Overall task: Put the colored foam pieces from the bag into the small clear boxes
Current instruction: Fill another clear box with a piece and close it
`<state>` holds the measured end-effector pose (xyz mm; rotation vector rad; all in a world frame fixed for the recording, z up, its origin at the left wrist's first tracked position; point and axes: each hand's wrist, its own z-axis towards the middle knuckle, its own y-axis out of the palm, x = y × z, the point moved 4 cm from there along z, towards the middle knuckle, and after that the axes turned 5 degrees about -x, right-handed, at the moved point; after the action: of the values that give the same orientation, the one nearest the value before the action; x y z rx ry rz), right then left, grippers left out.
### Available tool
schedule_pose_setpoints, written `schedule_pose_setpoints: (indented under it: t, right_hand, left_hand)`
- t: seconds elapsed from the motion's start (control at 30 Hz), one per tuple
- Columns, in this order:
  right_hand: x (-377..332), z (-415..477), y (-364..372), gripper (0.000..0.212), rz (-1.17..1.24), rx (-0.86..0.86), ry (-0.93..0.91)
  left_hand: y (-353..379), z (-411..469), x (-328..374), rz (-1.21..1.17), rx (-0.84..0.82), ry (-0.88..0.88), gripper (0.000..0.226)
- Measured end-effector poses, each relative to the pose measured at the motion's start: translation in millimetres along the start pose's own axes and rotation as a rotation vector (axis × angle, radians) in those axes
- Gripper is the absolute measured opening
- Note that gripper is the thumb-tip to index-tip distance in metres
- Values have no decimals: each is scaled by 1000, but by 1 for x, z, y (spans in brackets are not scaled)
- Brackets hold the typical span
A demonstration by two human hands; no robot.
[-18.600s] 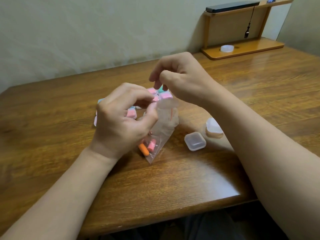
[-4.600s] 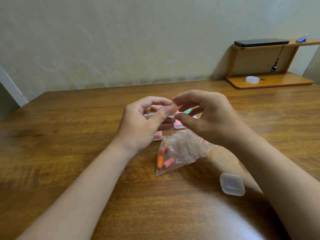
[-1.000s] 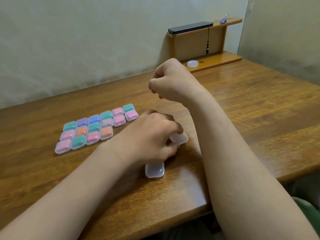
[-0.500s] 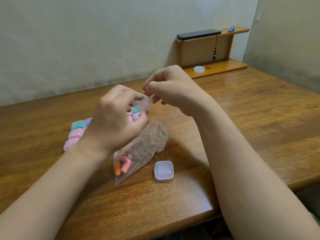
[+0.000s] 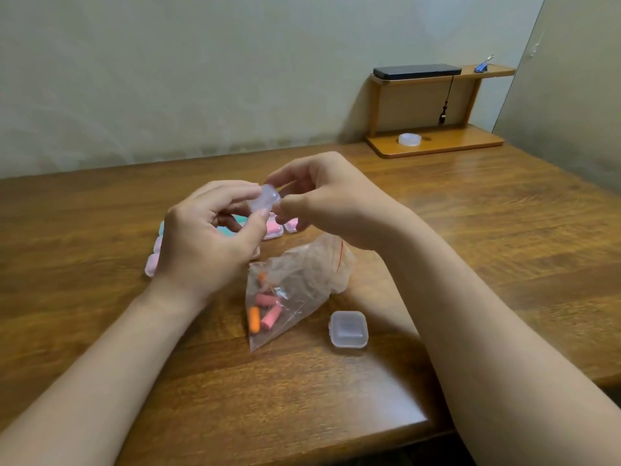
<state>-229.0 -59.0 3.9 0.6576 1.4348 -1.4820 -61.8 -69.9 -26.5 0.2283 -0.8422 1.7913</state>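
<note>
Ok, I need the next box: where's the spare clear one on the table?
In the head view, the small clear box lies on the table, just right of the bag of foam pieces.

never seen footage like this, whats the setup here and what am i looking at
No machine here: a person wears a camera on the head, looking down at their own two bare hands. The left hand and right hand together pinch a small clear box above a wooden table. On the table lie a clear bag holding pink and orange foam pieces, a second clear box, shut and seemingly empty, and filled boxes partly hidden behind the hands.
</note>
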Motion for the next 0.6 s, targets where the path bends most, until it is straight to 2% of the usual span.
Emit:
schedule_pose_setpoints:
  t: [0.47, 0.6]
  right_hand:
    - [-3, -2, 6, 28, 78, -7, -11]
    - [-2, -3, 7, 35, 60, -17, -9]
  left_hand:
    - [-3, -4, 5, -42, 24, -5, 24]
    - [-7, -3, 9, -115, 94, -63, 11]
